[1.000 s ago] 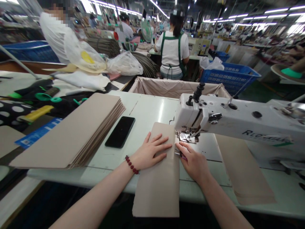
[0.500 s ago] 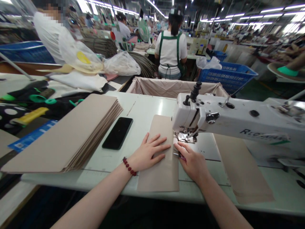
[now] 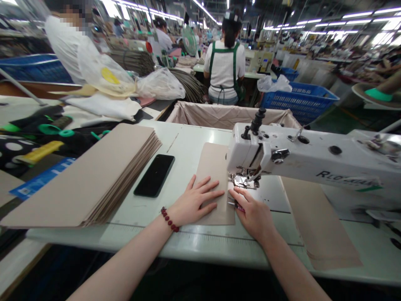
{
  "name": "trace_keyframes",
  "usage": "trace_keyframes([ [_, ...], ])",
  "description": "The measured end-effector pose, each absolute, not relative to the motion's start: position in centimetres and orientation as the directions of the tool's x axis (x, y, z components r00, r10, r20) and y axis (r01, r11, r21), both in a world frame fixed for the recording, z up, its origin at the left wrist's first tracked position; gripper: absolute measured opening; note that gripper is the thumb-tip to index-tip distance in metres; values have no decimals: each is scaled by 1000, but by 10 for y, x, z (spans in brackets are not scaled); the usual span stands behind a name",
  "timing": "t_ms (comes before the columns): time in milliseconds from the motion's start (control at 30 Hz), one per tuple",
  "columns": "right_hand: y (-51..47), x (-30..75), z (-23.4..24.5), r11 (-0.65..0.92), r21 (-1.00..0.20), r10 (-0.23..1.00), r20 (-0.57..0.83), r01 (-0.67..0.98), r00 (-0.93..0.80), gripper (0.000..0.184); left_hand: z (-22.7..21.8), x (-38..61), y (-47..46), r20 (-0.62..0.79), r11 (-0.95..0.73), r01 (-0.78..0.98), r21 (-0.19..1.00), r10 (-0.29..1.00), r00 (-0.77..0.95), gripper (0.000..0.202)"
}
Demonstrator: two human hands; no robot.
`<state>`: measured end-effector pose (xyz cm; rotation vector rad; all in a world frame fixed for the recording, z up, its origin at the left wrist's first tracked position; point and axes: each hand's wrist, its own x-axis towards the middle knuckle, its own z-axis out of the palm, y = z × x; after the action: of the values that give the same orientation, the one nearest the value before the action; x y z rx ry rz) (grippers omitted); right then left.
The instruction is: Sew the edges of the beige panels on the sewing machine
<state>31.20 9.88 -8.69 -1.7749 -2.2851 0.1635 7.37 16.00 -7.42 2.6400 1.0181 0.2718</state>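
A beige panel (image 3: pixel 214 161), of fabric or leather-like material, lies on the pale green sewing table with its right edge at the presser foot (image 3: pixel 243 181) of a white sewing machine (image 3: pixel 300 152). Flat on this panel rests my left hand (image 3: pixel 200 201), fingers spread, a dark red bead bracelet at the wrist. Just in front of the presser foot, my right hand (image 3: pixel 253 213) has its fingertips at the panel's right edge. Tucked under its curled fingers is a small pair of thread snips (image 3: pixel 238 206), metal tips pointing left; most of the tool is hidden.
A thick stack of beige panels (image 3: pixel 90 171) lies left, beside a black phone (image 3: pixel 154 175). More beige panels (image 3: pixel 322 225) lie right, under the machine arm. Behind the table stands a cloth-lined bin (image 3: pixel 232 113); a person in a green apron (image 3: pixel 224 62) is beyond it.
The beige panel has slid away from me under the presser foot; its near edge has left the table's front edge. Both hands have stayed almost in place.
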Motion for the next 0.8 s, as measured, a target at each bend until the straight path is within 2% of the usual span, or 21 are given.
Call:
trace_keyframes([
  [400,99,313,-88,255,-227,965,122,940,-232,55,-76,73,161,90,-701,607,374,679,728,42],
  [800,99,314,-91,264,-255,962,140,930,-235,54,-79,76,161,84,-691,652,311,704,706,45],
])
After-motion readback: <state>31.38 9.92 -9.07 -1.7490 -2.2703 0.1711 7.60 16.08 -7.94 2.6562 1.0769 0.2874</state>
